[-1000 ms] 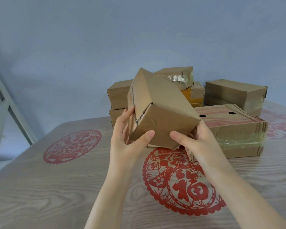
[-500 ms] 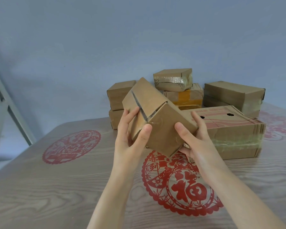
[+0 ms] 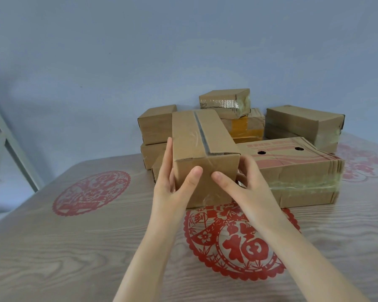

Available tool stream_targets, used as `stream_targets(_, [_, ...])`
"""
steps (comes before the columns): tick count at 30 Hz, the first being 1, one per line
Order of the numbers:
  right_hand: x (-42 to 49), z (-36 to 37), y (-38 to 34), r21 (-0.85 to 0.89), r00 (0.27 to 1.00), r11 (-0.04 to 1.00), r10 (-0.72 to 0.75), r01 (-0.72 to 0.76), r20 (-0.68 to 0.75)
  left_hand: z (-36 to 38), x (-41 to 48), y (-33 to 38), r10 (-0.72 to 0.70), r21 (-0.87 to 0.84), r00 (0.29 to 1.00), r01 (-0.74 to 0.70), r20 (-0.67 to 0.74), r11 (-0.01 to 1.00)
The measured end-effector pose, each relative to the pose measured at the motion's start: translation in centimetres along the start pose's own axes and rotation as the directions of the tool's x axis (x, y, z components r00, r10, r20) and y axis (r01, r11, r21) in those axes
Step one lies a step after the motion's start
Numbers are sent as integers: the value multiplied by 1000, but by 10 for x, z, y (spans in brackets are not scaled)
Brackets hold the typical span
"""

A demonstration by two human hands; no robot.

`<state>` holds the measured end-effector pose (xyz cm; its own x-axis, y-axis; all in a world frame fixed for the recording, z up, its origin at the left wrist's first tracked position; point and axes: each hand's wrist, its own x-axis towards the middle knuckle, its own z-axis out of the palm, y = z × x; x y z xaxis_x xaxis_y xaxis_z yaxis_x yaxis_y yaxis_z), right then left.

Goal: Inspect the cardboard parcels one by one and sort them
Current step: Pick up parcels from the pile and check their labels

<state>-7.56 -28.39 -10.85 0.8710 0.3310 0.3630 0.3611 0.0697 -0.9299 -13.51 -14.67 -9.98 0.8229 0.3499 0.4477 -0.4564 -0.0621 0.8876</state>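
I hold a plain brown cardboard parcel (image 3: 203, 149) with a dark seam along its top, level above the table's middle. My left hand (image 3: 172, 188) grips its left side with the thumb on the near face. My right hand (image 3: 244, 184) grips its right side, thumb also on the near face. Behind it lies a pile of several other parcels: a large flat one with red print and two holes (image 3: 297, 171), a long one at the right (image 3: 303, 123), a small taped one on top (image 3: 225, 101), and two stacked at the left (image 3: 155, 125).
The wooden table (image 3: 52, 247) carries red paper-cut decals: one at the left (image 3: 92, 192), one under my arms (image 3: 238, 240), one at the far right (image 3: 362, 162). A blue-grey wall stands right behind the pile. A white metal frame (image 3: 0, 138) leans at the left edge.
The held parcel has rotated from tilted on a corner to level, seam side up, and has come down a little nearer the table. Both hands shifted their grip to its sides.
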Motion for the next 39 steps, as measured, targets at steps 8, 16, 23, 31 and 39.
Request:
stream_targets(8, [-1,-1,-2,36,992,992,-120,122,-36,-9,2,-5,23,137,995,-9,-96,991])
stream_targets(16, [0,-4,-1,75,987,984,-159,159,-14,-11,3,-4,61,-48,972,-74,-226,996])
stream_targets(23, [2,-8,1,-93,994,991,-103,99,-39,-11,2,1,-80,-94,953,55,-293,994])
stream_targets(31, [1,-5,-1,-87,995,994,72,-66,66,-12,6,-7,-216,-158,960,189,-176,969])
stream_targets(39, [-2,1,5,95,983,987,116,-130,139,-14,7,-7,-167,-185,970,134,-177,973])
